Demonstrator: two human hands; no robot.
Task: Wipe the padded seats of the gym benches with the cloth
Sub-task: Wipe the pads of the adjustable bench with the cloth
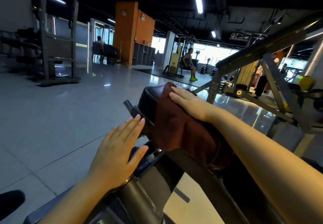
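Currently a dark brown cloth (pixel 172 127) drapes over the black padded seat (pixel 150 98).

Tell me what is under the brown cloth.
The cloth drapes over a black padded seat, whose far end shows bare. The right hand presses flat on top. The padding beneath the cloth is covered, so its state cannot be seen.

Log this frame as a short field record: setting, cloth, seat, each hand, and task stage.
setting: gym floor with machines; a seated person far behind
cloth: brown cloth draped over the seat and hanging down its near side
seat: black padded seat, far left end uncovered
right hand: right hand flat on the cloth, fingers straight, pressing it onto the seat
left hand: left hand open, fingers spread, at the metal frame beside the seat; contact unclear
task stage: wiping under way
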